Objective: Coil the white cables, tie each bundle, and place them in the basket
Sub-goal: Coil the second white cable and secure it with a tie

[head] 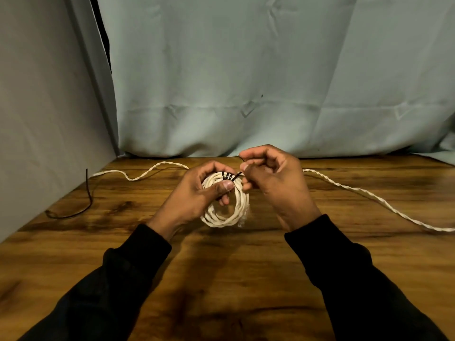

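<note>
A: Wooden desk (pixel 221 279), grey-green cloth behind. Left hand (pixel 197 193) held the white coil (pixel 236 212) just above it, grip clamped round the loops.

B: Right hand (pixel 273 180) pinched the black tie (pixel 230 177), mid-wrap. Cinching looked next. Loose cable (pixel 369 195) lay beyond; no basket visible.

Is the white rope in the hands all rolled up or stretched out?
Rolled up. The white cable bundle sits in round loops in the left hand, with a black tie wound around its top.
</note>
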